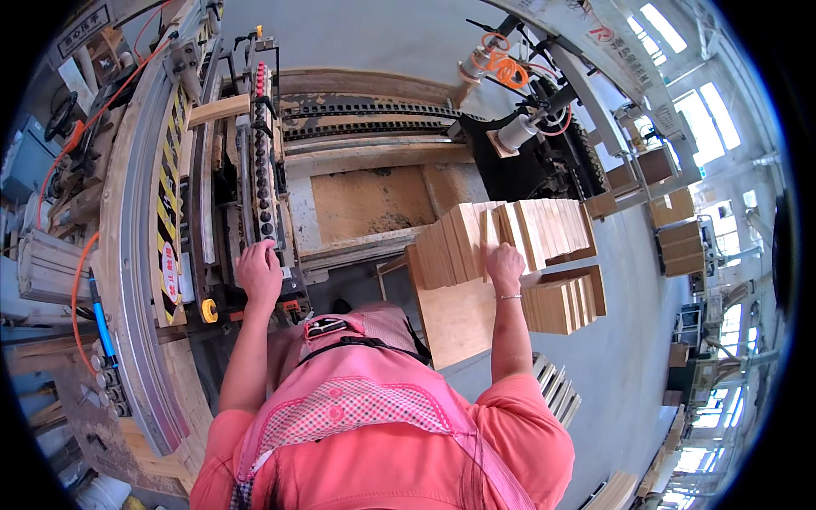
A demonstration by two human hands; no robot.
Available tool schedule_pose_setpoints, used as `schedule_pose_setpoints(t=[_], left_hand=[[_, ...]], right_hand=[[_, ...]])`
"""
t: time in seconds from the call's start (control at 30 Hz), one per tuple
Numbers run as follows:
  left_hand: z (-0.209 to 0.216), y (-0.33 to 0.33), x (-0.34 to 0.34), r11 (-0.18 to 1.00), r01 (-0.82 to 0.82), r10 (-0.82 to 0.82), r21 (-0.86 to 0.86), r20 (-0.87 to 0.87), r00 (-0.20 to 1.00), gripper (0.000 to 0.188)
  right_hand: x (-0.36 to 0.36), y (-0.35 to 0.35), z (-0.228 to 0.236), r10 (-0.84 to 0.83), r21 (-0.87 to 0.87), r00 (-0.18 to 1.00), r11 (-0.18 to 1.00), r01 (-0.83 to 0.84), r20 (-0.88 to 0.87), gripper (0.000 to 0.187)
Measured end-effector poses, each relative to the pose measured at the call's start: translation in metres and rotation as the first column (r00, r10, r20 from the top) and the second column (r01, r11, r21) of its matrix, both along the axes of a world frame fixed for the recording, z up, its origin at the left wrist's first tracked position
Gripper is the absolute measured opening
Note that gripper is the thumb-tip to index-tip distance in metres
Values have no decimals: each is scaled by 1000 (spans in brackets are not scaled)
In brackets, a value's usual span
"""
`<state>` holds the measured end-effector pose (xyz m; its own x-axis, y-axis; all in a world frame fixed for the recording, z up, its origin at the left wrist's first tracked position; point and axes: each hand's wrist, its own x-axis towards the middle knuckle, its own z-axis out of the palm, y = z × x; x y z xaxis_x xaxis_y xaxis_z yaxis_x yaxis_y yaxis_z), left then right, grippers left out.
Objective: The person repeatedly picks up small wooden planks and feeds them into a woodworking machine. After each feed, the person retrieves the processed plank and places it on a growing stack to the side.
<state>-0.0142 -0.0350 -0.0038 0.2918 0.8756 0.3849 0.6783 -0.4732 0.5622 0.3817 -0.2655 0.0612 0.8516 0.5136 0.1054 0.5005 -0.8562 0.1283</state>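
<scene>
My left hand rests at the near end of a machine rail, beside a row of black round knobs with red ones at the far end. Its fingers lie loosely bent over the rail, and I see nothing held in them. To the right, my right hand is closed on the upper edge of a thin wooden board. That board stands among several upright boards packed in a row on a wooden stand. The fingertips are partly hidden behind the knuckles.
More stacked boards stand right of the stand. Beyond lies the machine bed, with black chain tracks and a sawdust-covered panel. A pneumatic cylinder with orange coiled hose rises at far right. A yellow-and-black striped beam runs along the left.
</scene>
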Motion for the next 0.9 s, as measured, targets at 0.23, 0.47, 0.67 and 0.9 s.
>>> schedule_pose_setpoints(t=[0.23,0.47,0.67,0.9], left_hand=[[-2,-1,1,1000,-8,8,25,-7,1000,10],[-2,-2,-2,1000,3,-3,14,12,1000,10],[-2,-2,1,997,-11,8,80,37,999,10],[-1,1,-2,999,-14,13,31,47,999,7]], right_hand=[[-2,-1,9,66,22,995,998,-65,-70,47],[-40,19,22,368,459,733,884,-86,-572,38],[-89,83,25,593,462,-175,752,470,-786,36],[-117,232,23,505,559,-446,829,13,-739,27]])
